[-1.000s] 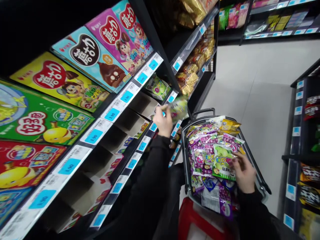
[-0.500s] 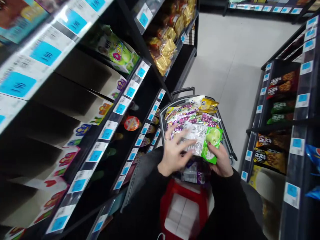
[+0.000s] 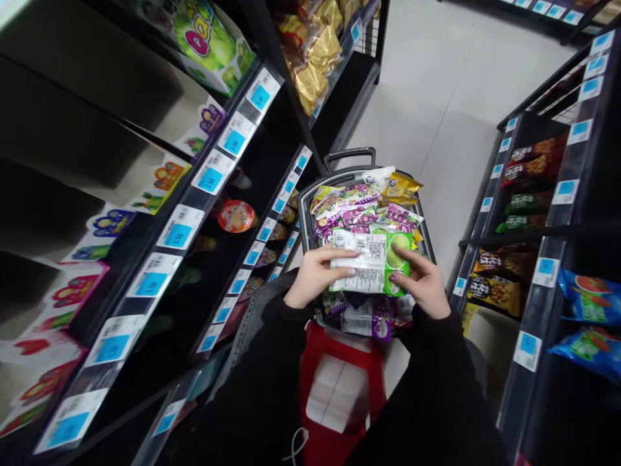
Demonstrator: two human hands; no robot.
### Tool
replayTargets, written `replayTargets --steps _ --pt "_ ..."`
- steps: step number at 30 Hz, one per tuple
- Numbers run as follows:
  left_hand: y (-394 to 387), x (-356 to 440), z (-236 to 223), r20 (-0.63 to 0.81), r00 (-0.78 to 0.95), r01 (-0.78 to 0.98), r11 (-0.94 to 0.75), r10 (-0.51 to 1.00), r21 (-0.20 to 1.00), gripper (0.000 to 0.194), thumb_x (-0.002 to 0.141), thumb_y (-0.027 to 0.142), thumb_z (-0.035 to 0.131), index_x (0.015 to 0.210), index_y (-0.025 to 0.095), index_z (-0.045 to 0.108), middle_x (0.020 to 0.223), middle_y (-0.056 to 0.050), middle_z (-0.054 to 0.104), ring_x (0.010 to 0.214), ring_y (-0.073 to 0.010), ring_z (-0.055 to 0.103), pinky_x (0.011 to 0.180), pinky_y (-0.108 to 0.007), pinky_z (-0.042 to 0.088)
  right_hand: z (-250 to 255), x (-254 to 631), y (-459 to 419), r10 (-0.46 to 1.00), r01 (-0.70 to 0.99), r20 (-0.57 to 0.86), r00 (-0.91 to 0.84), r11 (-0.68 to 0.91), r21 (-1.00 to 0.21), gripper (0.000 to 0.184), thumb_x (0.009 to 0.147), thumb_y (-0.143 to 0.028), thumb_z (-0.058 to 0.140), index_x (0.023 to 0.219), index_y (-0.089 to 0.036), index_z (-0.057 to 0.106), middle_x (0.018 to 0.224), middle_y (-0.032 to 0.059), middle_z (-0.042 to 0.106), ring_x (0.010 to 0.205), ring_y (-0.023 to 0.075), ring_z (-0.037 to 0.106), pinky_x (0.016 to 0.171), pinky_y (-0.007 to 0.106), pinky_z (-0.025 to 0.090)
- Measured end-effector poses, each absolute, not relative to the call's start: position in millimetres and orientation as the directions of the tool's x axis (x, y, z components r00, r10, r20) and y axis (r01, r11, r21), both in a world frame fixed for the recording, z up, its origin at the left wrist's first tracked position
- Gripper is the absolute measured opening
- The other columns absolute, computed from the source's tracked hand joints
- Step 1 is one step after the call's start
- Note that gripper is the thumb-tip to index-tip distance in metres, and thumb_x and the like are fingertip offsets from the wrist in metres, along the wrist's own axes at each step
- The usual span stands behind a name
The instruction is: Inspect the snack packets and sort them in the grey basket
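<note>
A green and white candy packet (image 3: 369, 262), its printed back facing up, is held flat between both hands. My left hand (image 3: 317, 272) grips its left end, fingers lying over the front and the thumb side hidden. At the right end my right hand (image 3: 422, 281) pinches it, with fingertips on the green part. Beneath the packet is a dark shopping basket (image 3: 305, 213) filled with purple candy packets (image 3: 359, 215) and a yellow-gold packet (image 3: 400, 186). Another purple and clear packet (image 3: 366, 320) lies at the basket's near side.
A shelf with blue price tags (image 3: 150, 283) and open display boxes (image 3: 160, 188) runs along the left. Gold-wrapped snacks (image 3: 315, 65) sit farther back. On the right, shelving holds nut snack bags (image 3: 499, 291) and blue bags (image 3: 589, 294). A red stool (image 3: 315, 362) stands below my arms.
My left hand, spread over the packet before, has closed on its left end. The packet now lies more level and slightly to the left. The view has shifted a little.
</note>
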State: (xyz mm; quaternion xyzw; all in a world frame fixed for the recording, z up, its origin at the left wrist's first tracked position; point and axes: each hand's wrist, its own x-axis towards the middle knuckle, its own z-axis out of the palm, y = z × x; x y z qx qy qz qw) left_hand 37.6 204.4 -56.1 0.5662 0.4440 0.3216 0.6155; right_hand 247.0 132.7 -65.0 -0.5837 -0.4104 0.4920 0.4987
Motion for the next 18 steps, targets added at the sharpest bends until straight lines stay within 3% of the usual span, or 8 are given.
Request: replayTargets --steps 3,9,18 --pt "205 35 -59 -0.087 0.376 0.199 0.012 0.923 0.980 0.025 0.061 0.034 0.076 0.084 0.023 0.075 0.080 -0.008 0.070 0.077 -0.0213 0.063 0.070 -0.031 0.048 -66 249 131 0.965 0.050 -0.162 0.204 -0.176 -0.983 0.030 0.064 -0.027 0.074 0.094 -0.024 0.070 0.099 0.0035 0.071 0.092 0.0218 0.066 0.084 0.039 0.053" --pt "205 39 -60 -0.013 0.352 0.248 -0.080 0.936 0.965 0.010 0.071 0.032 0.069 0.075 0.025 0.075 0.074 -0.003 0.071 0.068 -0.0173 0.062 0.065 -0.028 0.047 -66 240 135 0.946 0.167 -0.080 0.314 -0.138 -0.976 0.009 0.068 -0.026 0.071 0.076 -0.023 0.072 0.075 0.0017 0.072 0.071 0.0179 0.066 0.069 0.033 0.052" --pt "200 51 -53 -0.129 0.264 0.244 0.063 0.956 0.968 0.011 0.073 0.026 0.066 0.065 0.020 0.070 0.066 0.000 0.068 0.065 -0.0147 0.062 0.065 -0.024 0.047 -64 235 139 0.944 0.251 -0.153 0.292 -0.230 -0.940 0.013 0.079 -0.030 0.057 0.070 -0.019 0.057 0.067 -0.0024 0.056 0.067 0.0129 0.054 0.065 0.027 0.042"
